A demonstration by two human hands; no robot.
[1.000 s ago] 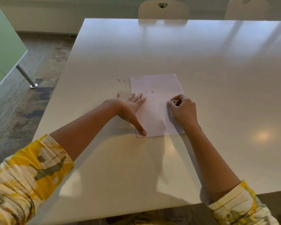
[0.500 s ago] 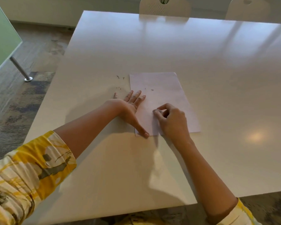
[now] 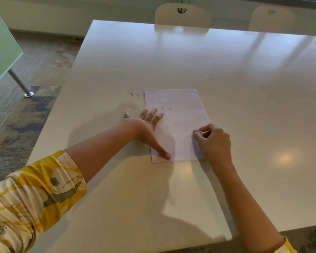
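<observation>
At the far left I see a pale green flat panel (image 3: 0, 52) that stands on a slanted round metal leg (image 3: 19, 83) on the floor, beside the large glossy white desk (image 3: 171, 61). Next comes the yellow and white patterned sleeve (image 3: 35, 194) of the left arm, which reaches in over the near desk edge.

A few small dark specks (image 3: 133, 106) lie on the desk just left of the sheet, and two or three more lie on the sheet itself.

The left grip (image 3: 148, 128) is fully open and lies flat, palm down, on the left edge of the pale rectangular sheet of paper (image 3: 179, 114). Its fingers are straight and spread. The little finger is off the sheet on bare desk, and the thumb stretches toward me to the near left corner of the sheet. It holds nothing; it only presses.

The sheet lies flat around the middle of the desk, with its long side going away from me, between the two grips.

The right grip (image 3: 213, 141) rests on the right edge of the sheet, close to the near corner. Its fingers are curled tight, with the thumb against the forefinger. Whether something small is pinched there, I cannot tell.

A round spot of reflected light (image 3: 283, 157) sits on the desk to the right of it. Behind the far edge stand two cream plastic chair backs (image 3: 182, 16), one about in line with the sheet and the other further right.
</observation>
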